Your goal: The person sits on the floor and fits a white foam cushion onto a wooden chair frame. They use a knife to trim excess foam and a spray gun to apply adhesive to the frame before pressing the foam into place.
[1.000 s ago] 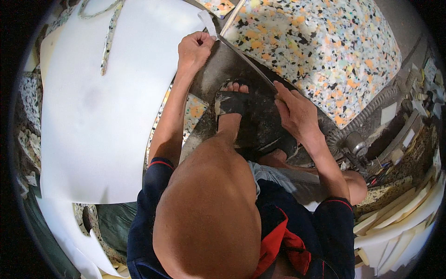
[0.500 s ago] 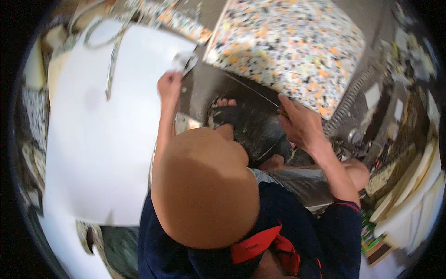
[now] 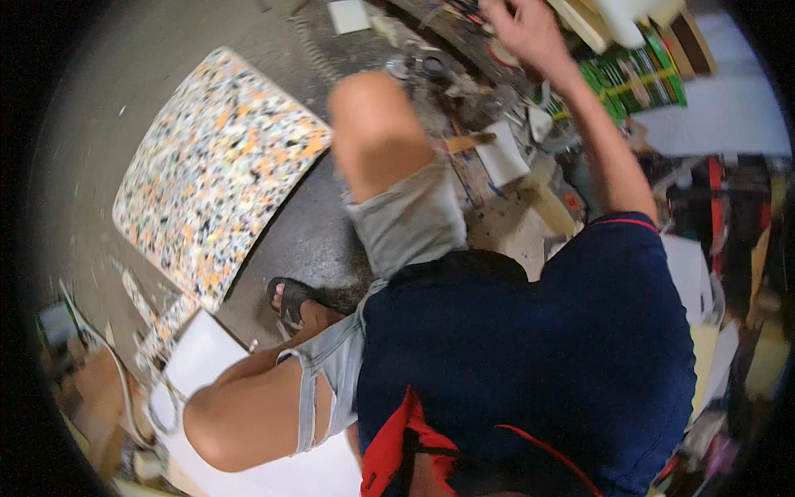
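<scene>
My right hand point(image 3: 526, 33) is at the top edge, to the right of centre, fingers loosely bent and apart, nothing visible in them. It is over small tools point(image 3: 464, 10), beside a red-rimmed roll point(image 3: 503, 55) and pale foam offcuts point(image 3: 588, 21). My left hand is not in view, hidden below my body or legs. The multicoloured speckled foam panel point(image 3: 219, 174) lies on the floor at left. The white sheet point(image 3: 203, 352) lies partly under my left leg.
My knees point(image 3: 373, 108) frame a sandalled foot point(image 3: 294, 302). A ridged hose point(image 3: 302, 41) runs along the floor point(image 3: 182, 41). Green packages point(image 3: 629, 83), white offcuts point(image 3: 505, 153), metal parts point(image 3: 397, 66) and scraps crowd the right. A pale cord point(image 3: 108, 348) lies at lower left.
The view has swung round, shifting the foam panel leftward. My right hand has left the long thin blade and reached out rightward to the clutter. My left hand has gone out of view.
</scene>
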The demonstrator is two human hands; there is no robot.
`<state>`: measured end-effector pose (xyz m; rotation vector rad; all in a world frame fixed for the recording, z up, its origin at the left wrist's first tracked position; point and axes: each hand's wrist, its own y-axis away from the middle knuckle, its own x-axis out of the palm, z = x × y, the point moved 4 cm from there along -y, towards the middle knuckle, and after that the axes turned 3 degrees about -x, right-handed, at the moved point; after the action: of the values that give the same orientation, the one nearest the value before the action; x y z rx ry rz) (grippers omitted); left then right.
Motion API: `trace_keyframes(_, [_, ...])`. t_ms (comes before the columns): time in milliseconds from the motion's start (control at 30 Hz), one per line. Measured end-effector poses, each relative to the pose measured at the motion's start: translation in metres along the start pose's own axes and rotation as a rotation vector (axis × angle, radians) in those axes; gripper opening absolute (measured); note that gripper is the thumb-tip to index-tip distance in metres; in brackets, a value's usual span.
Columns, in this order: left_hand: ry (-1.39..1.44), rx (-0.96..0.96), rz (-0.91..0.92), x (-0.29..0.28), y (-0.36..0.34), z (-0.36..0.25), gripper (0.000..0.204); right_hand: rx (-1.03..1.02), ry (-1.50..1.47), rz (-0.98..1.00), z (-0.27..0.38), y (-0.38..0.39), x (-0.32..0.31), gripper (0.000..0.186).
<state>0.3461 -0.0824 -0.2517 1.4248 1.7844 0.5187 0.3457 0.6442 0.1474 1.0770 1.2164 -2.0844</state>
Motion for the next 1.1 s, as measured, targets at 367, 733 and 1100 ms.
trace_keyframes(367, [-0.118, -0.091, 0.004, -0.029, 0.001, 0.015, 0.031, 0.943, -0.025, 0.606, -0.127, 0.484, 0.116, 0.054])
trace_keyframes(733, [-0.004, 0.09, -0.18, -0.051, -0.026, -0.008, 0.033, 0.766, 0.074, 0.546, -0.169, 0.403, 0.131, 0.039])
trace_keyframes(1100, [-0.323, 0.824, 0.102, 0.018, -0.114, -0.386, 0.044, -0.003, -0.376, 0.126, 0.032, -0.079, 0.162, 0.025])
